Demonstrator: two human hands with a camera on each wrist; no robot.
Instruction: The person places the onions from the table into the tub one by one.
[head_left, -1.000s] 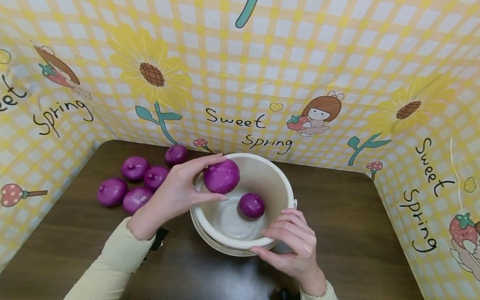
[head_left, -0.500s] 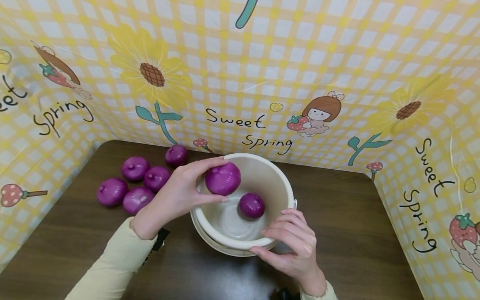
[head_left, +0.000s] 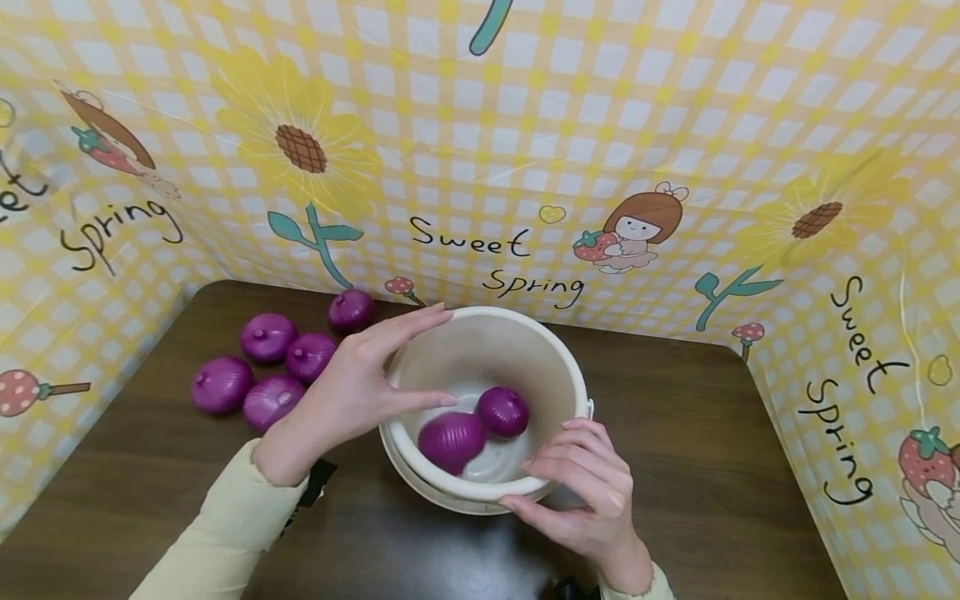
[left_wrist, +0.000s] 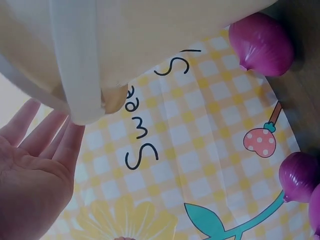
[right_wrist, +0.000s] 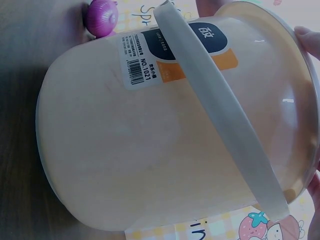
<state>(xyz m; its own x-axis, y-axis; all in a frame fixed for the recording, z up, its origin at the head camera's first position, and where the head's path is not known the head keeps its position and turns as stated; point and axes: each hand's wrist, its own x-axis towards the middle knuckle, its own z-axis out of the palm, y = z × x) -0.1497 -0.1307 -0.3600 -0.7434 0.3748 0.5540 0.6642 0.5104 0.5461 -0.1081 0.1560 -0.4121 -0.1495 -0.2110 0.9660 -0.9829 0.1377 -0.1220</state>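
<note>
A cream plastic bucket (head_left: 573,367) stands on the table in the head view. Two purple onions lie inside it: a larger one (head_left: 452,442) at the left and a smaller one (head_left: 503,412) beside it. My left hand (head_left: 348,375) hovers over the bucket's left rim, thumb and fingers spread apart with nothing between them. In the left wrist view this hand (left_wrist: 37,175) shows stretched fingers beside the bucket (left_wrist: 165,35). My right hand (head_left: 588,487) grips the bucket's near right rim between thumb and fingers. The right wrist view shows the bucket's labelled side (right_wrist: 115,150).
Several more purple onions (head_left: 223,385) are grouped on the dark wooden table (head_left: 697,458), left of the bucket. The bucket's white handle (right_wrist: 220,115) hangs down against its side. Yellow checked cloth (head_left: 480,150) with printed flowers walls the table's back and sides.
The onion that my left hand held above the bucket has dropped inside, next to the smaller one. The left hand's fingers have let go; the right hand keeps its place on the rim.
</note>
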